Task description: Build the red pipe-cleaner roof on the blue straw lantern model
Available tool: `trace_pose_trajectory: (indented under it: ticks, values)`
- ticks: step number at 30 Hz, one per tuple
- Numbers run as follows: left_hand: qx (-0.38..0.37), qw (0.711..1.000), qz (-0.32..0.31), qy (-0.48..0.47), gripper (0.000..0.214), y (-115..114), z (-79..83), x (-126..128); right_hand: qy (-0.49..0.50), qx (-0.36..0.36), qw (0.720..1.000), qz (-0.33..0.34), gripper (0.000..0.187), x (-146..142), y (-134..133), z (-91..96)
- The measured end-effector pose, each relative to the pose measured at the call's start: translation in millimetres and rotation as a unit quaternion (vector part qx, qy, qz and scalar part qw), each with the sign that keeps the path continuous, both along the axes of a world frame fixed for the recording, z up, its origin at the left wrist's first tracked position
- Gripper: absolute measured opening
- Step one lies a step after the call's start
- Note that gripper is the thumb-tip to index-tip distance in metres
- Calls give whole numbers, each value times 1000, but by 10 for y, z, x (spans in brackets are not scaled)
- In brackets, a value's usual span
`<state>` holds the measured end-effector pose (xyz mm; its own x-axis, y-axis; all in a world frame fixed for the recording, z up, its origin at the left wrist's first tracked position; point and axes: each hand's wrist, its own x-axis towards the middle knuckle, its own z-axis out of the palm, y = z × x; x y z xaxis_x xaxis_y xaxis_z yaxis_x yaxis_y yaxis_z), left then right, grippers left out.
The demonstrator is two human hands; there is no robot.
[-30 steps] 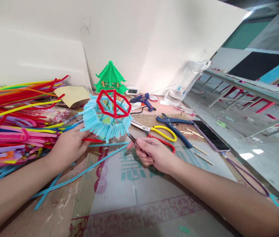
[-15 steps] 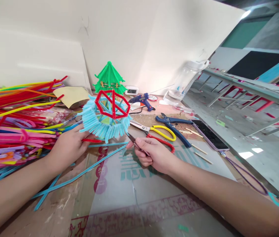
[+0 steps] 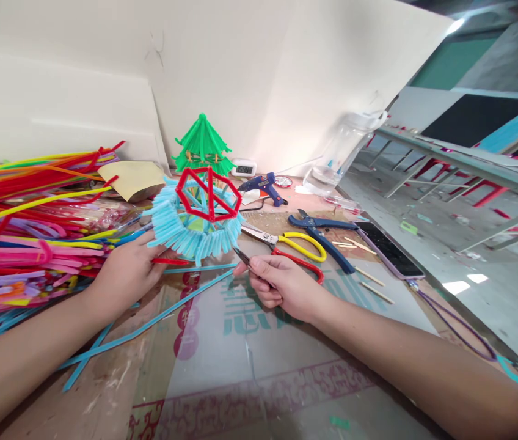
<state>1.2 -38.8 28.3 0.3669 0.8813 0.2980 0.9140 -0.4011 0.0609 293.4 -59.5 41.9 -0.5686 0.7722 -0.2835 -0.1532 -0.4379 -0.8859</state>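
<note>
While L hand (image 3: 128,266) holds the blue-fringed model (image 3: 195,239) by its low L edge, in front of green tree (image 3: 203,142), R hand (image 3: 281,284) grips slim tweezers (image 3: 242,256), tips nr fringe. Prob. v. light, soft & bendy; best held low, as red frame (image 3: 211,194) could crush

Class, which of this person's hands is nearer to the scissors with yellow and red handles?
Right. The right hand is just in front of the scissors; the left hand is well to their left, by the blue fringed piece.
</note>
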Motion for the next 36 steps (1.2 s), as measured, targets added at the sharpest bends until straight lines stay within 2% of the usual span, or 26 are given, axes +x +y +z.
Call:
trace_pose_trajectory:
  ticks: [7,17,36]
  values:
    - [1,1000,-10,5,35,8,2,3,-3,-10,1000,-19,35,-4,-2,17]
    - [-25,999,31,3,30,10,29,27,-10,8,1000,-2,39,-17,-30,29]
    - [7,1000,0,25,36,15,-9,-7,-2,1,1000,-6,36,-12,-13,16]
